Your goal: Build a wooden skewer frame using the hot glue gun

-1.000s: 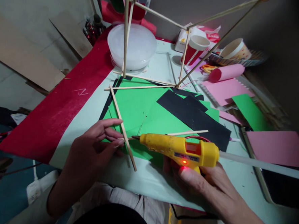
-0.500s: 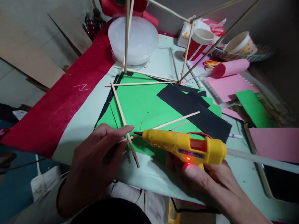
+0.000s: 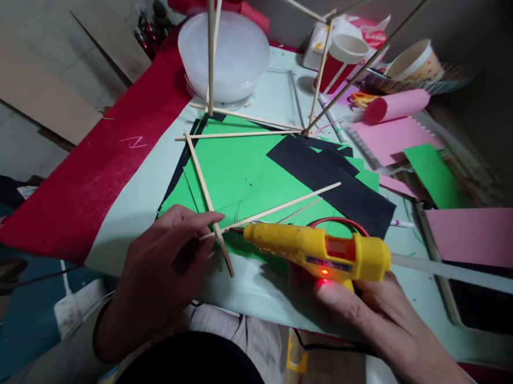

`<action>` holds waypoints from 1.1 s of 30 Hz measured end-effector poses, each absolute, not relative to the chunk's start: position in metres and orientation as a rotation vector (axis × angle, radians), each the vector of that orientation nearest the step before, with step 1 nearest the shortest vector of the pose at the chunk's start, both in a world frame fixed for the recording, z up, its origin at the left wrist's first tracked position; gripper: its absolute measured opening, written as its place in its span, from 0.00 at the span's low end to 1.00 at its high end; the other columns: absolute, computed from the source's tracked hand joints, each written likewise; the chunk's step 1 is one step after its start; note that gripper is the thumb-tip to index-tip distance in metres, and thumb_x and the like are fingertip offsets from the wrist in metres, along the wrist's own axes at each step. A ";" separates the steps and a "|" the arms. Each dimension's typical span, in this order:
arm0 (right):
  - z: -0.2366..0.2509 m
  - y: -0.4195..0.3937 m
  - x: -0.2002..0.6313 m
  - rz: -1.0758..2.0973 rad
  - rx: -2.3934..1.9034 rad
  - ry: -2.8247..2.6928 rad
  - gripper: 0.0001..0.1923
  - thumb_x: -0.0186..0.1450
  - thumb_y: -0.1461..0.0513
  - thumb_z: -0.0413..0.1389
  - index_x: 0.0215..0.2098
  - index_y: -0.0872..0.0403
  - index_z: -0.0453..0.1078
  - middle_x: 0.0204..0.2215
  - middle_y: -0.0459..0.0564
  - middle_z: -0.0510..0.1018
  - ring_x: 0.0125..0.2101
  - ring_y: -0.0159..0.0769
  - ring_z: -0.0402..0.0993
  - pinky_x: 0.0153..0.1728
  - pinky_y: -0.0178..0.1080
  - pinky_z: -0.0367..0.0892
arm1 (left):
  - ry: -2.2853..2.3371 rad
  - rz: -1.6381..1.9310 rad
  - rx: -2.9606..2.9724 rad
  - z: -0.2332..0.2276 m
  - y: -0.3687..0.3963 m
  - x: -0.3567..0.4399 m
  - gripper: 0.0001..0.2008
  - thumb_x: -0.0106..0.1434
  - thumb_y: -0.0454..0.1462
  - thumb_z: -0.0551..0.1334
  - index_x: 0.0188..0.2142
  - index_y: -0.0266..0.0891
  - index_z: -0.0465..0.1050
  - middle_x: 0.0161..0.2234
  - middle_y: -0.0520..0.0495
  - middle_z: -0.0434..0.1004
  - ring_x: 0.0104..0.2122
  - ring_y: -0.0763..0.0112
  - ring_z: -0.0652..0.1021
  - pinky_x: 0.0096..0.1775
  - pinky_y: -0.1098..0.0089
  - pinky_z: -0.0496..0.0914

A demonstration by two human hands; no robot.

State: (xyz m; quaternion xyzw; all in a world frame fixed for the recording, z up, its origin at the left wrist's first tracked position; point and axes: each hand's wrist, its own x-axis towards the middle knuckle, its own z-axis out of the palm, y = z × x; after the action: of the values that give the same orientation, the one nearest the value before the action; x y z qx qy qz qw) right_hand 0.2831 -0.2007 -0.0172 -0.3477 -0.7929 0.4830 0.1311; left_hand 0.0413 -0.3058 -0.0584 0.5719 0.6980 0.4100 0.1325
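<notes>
My right hand (image 3: 340, 307) grips a yellow hot glue gun (image 3: 305, 244) with a lit red light; a pale glue stick (image 3: 447, 267) sticks out of its back. Its nozzle points left, at the crossing of two thin wooden sticks. One wooden stick (image 3: 200, 177) slants down toward me; the other wooden stick (image 3: 299, 203) runs up to the right. My left hand (image 3: 165, 256) pinches the left end of that second stick beside the crossing, its fingertips partly hiding it. Behind stands a frame of joined wooden sticks (image 3: 242, 135), its top cut off by the view.
Green paper (image 3: 236, 167) and black paper (image 3: 327, 173) lie under the sticks. Red-handled scissors (image 3: 345, 222) are behind the glue gun. Farther back are a plastic tub (image 3: 223, 57), a red cup (image 3: 336, 63) and a rolled pink paper (image 3: 396, 105). A tablet-like dark slab (image 3: 488, 299) lies right.
The view has shifted slightly. The glue gun's nozzle now sits at the second stick, a little right of the crossing. My left fingers have shifted slightly around the stick's end.
</notes>
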 end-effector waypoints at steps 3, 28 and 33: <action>-0.019 -0.201 0.284 1.389 -1.020 -2.355 0.18 0.73 0.48 0.52 0.33 0.49 0.73 0.24 0.43 0.78 0.23 0.35 0.75 0.23 0.34 0.70 | 2.045 1.160 1.652 -0.058 -0.305 0.041 0.12 0.68 0.35 0.64 0.50 0.50 0.77 0.38 0.51 0.78 0.36 0.71 0.78 0.40 0.72 0.70; -0.026 -0.200 0.274 1.227 -0.936 -2.442 0.21 0.74 0.46 0.51 0.36 0.49 0.76 0.29 0.44 0.84 0.26 0.37 0.81 0.25 0.34 0.74 | 2.046 1.250 1.599 -0.066 -0.306 0.037 0.11 0.66 0.34 0.64 0.46 0.50 0.75 0.38 0.54 0.79 0.32 0.75 0.80 0.36 0.74 0.77; -0.025 -0.200 0.273 1.306 -0.957 -2.447 0.23 0.75 0.47 0.49 0.31 0.51 0.71 0.23 0.44 0.79 0.25 0.37 0.79 0.23 0.35 0.70 | 2.025 1.278 1.585 -0.067 -0.306 0.037 0.11 0.66 0.33 0.64 0.47 0.49 0.75 0.39 0.54 0.78 0.33 0.78 0.79 0.37 0.78 0.76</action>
State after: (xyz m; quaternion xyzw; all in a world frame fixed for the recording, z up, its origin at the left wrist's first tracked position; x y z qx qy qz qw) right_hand 0.2735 -0.2002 -0.0250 -0.3245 -0.8294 0.4427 0.1035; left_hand 0.0372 -0.3059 -0.0674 0.5469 0.6988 0.4411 0.1344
